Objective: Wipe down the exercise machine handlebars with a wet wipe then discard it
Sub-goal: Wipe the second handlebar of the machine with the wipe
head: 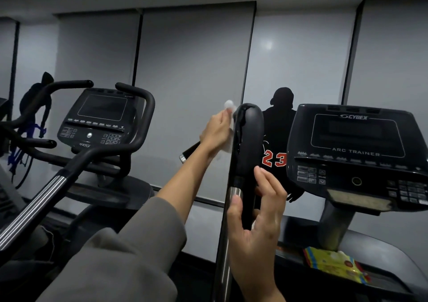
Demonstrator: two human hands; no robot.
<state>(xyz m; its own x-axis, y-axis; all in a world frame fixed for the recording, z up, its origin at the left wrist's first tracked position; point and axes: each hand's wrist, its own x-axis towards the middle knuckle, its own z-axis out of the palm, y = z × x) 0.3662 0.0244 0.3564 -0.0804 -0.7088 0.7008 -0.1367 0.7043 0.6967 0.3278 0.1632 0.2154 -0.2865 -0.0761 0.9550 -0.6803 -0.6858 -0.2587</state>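
The black handlebar grip point(251, 134) of the Cybex arc trainer stands upright in the middle, on a silver metal tube point(225, 250). My left hand point(216, 131) reaches up to the grip's left side and presses a crumpled white wet wipe point(228, 106) against it; the wipe sticks out above and below my fingers. My right hand point(257, 227) holds the grip's lower end, thumb on the front where black meets metal, fingers reaching round the right side.
The trainer's console point(356, 139) sits to the right. A yellow-green wipes pack point(333, 262) lies on the machine's base at lower right. A second machine point(102, 116) with its own black handlebars stands at left. Grey wall panels lie behind.
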